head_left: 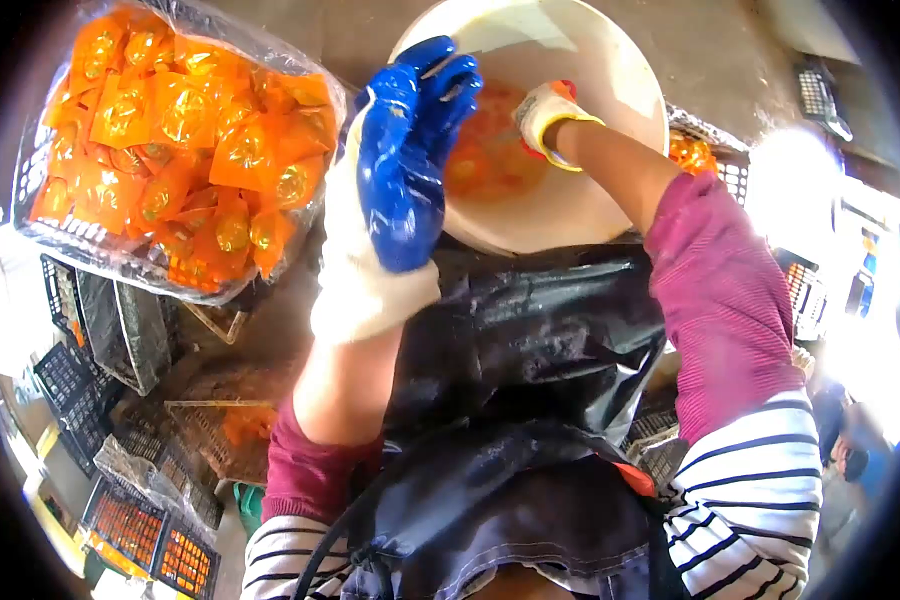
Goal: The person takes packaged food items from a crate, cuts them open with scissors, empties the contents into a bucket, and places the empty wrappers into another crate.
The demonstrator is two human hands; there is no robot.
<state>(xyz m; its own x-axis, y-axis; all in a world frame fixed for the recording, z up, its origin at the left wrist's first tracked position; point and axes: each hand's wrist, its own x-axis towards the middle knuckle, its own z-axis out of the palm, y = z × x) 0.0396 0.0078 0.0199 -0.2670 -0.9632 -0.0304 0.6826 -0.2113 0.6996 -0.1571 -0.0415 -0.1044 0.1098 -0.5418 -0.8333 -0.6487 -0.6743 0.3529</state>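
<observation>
My left hand [407, 150] wears a white knit glove with a blue coating. It is raised at the left rim of a large white tub [610, 60], fingers slightly bent and apart, with nothing visible in it. My right hand [550, 120] reaches inside the tub in a white glove with a yellow cuff edge and red patches. Its fingers point away from me and are mostly hidden, so their grip is unclear. Orange-red contents [495, 140] lie at the tub's bottom, too blurred to identify.
A plastic-lined crate [30, 190] heaped with shiny orange packets [185, 110] stands at left. More orange packets [692, 152] sit in a crate behind my right forearm. Dark crates [80, 385] are stacked at lower left. A black apron [540, 340] covers my front.
</observation>
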